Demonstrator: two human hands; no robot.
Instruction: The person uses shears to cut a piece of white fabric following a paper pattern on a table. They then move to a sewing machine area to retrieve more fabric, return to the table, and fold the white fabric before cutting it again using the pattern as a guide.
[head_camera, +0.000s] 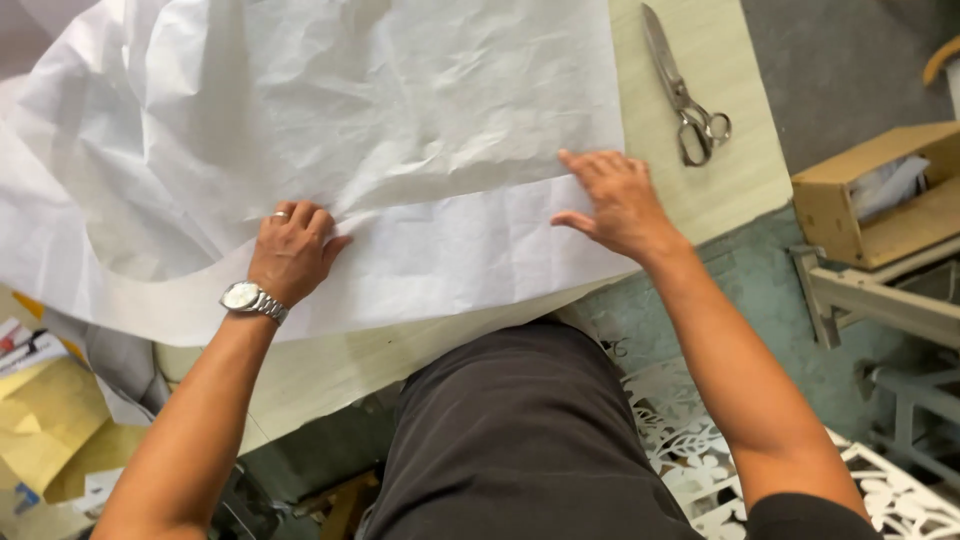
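A large crumpled white sheet (400, 110) of thin paper or fabric covers most of the pale table (715, 170). My left hand (292, 250), with a ring and a silver wristwatch, rests knuckles-up on the sheet near a fold line, fingers curled against it. My right hand (618, 203) lies flat on the sheet's right edge, fingers spread and pressing down. Neither hand holds anything. Metal scissors (686, 100) lie on the bare table strip to the right of the sheet, beyond my right hand.
A wooden box (870, 195) sits on a metal frame at the right. Yellow paper and scraps (45, 420) lie at lower left. A white patterned seat (690, 440) shows beside my dark-trousered legs. The table edge runs diagonally below the sheet.
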